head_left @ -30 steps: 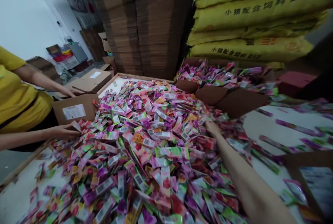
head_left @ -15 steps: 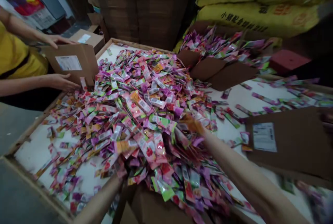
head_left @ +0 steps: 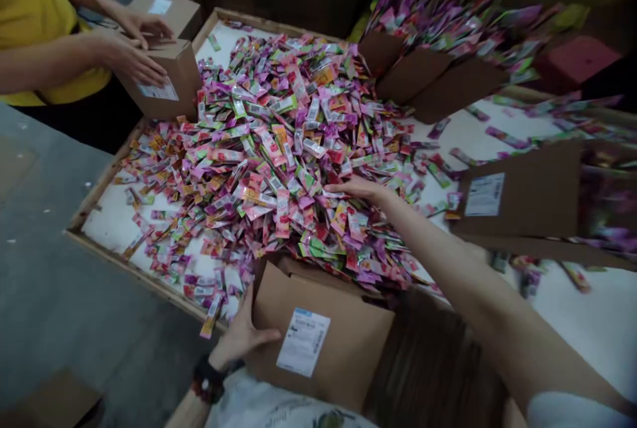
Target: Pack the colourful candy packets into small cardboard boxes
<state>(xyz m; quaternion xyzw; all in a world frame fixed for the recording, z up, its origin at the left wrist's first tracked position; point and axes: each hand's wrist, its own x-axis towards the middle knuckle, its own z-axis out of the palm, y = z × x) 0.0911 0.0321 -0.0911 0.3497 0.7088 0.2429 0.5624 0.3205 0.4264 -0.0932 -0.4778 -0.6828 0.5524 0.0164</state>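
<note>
A large heap of small colourful sachets (head_left: 233, 169), pink, purple, green and orange, covers the middle of the table. A cardboard box (head_left: 343, 348) with a white label stands at the table's near edge, against my body. My left hand (head_left: 243, 332) grips its left side, the thumb on the labelled face and the fingers along the edge. My right hand (head_left: 355, 188) lies open on the heap beyond the box, fingers stretched to the left, touching sachets and holding none that I can see. Little of the box's inside shows.
At the left, a person in yellow rests both hands on a smaller labelled box (head_left: 164, 76). An overfull carton of sachets (head_left: 428, 76) stands at the back right, another labelled carton (head_left: 522, 189) at the right. A wooden rim (head_left: 144, 279) edges the table.
The view has tipped downward. My hands have left the sachets at the heap's near side; the left now grips the box. The person in yellow has moved both hands onto their box's top and front.
</note>
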